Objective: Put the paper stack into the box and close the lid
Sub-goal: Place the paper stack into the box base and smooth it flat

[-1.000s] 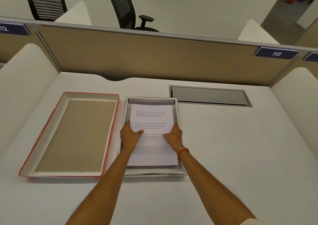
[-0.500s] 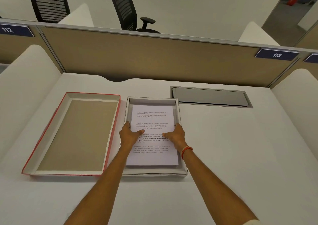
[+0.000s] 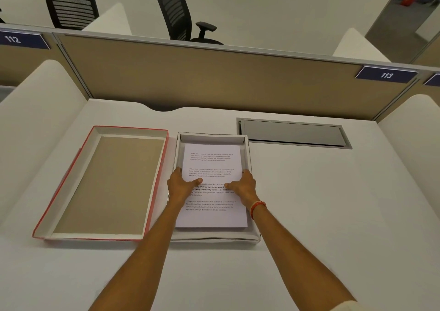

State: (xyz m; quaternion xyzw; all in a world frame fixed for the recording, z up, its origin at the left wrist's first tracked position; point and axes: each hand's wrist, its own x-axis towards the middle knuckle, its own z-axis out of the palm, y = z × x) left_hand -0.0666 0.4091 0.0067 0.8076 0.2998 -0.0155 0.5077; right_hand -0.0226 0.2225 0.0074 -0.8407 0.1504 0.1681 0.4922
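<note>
A white paper stack with printed text lies inside the shallow white box in the middle of the desk. My left hand grips the stack's left edge, thumb on top of the page. Opposite it, my right hand, with an orange band at the wrist, holds the right edge the same way. The box's lid, red outside and brown inside, lies upside down on the desk just left of the box, touching its side.
A grey cable hatch is set into the desk behind and right of the box. Tan partition closes the back; white side dividers stand left and right. Two black office chairs stand beyond the partition.
Both hands have slid slightly apart toward the stack's side edges, and the paper has settled a little lower and straighter in the box. The lid has not moved.
</note>
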